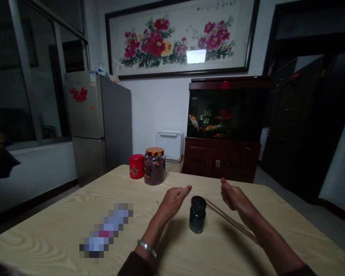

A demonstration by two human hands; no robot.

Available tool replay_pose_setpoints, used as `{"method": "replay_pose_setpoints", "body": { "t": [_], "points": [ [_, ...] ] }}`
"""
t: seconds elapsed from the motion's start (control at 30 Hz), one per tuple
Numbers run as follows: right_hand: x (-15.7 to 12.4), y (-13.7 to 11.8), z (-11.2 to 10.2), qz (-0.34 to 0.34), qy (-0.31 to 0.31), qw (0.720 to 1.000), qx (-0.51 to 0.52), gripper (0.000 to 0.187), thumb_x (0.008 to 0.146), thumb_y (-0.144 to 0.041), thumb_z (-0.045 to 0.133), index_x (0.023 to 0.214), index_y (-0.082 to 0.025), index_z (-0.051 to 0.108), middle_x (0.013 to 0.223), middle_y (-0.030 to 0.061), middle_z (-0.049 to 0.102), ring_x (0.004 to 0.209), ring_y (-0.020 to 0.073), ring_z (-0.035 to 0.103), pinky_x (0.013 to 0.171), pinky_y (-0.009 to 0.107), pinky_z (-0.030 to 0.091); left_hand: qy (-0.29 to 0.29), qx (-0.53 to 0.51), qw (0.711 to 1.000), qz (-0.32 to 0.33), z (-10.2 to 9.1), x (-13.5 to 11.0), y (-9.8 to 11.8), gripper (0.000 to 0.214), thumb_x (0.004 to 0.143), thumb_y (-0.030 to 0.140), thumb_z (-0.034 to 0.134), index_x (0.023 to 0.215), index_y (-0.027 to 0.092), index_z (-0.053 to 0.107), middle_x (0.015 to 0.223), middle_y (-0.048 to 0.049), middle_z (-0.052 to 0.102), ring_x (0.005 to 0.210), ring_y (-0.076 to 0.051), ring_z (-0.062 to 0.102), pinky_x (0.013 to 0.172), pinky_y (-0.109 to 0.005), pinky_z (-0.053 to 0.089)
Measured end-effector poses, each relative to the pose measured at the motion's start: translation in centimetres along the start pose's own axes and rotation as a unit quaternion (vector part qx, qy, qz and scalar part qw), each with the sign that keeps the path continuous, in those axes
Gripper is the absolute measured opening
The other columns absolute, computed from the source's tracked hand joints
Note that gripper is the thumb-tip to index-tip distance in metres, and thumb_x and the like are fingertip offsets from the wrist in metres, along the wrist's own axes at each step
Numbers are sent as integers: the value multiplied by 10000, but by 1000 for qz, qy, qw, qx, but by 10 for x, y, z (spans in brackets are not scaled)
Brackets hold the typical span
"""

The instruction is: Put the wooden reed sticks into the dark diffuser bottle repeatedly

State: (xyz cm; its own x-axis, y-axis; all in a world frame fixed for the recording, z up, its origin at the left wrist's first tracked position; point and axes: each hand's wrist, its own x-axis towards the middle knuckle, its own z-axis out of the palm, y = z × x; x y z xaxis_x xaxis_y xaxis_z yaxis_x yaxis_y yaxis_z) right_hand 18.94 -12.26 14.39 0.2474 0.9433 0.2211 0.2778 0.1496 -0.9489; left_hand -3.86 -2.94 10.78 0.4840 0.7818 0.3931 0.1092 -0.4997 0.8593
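Note:
A small dark glass jar (197,222) with a black lid stands upright on the wooden table (126,245), between my two hands. To its left my left hand (174,201) is held above the table, thumb pointing right, with nothing in it. My right hand (232,196) hovers on the other side, also holding nothing, its thumb up and its fingers loosely curved. Neither hand touches the jar. A pair of thin wooden chopsticks (230,219) lies slantwise from beside the jar toward my right forearm, which covers their near end.
On the left of the table lies a blurred-out elongated object (109,230). A red canister (136,166) and a large gold-lidded jar (154,168) with dark reddish contents stand near the far edge. Beyond are a fridge (87,115) and a fish tank (227,115).

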Motion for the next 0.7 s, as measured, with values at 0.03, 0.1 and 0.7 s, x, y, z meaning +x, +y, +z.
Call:
{"method": "replay_pose_setpoints", "body": {
  "t": [0.03,0.1,0.7],
  "points": [
    [1,-16,-3,-10,-33,999,41,651,770,-832,479,554,-243,305,499,-90,237,463,75,153,443,245,107,-25,-19,999,6,-4,6,19,632,839,756,470,583,218,262,564,63,226,535,-92,227,522,-263,158],
    [2,-46,-9,-23,-124,983,134,667,779,-858,414,559,-240,296,498,-100,207,459,70,114,436,238,75,-99,-115,988,-1,-14,17,53,662,802,834,413,579,226,279,506,83,217,457,-77,190,472,-250,129],
    [-24,-13,2,37,-323,852,410,714,757,-913,236,542,-232,228,435,-111,167,400,46,114,411,204,154,-307,-532,785,-75,2,-9,36,728,726,912,367,558,212,259,433,103,170,370,-44,130,389,-185,195]
  ]
}}
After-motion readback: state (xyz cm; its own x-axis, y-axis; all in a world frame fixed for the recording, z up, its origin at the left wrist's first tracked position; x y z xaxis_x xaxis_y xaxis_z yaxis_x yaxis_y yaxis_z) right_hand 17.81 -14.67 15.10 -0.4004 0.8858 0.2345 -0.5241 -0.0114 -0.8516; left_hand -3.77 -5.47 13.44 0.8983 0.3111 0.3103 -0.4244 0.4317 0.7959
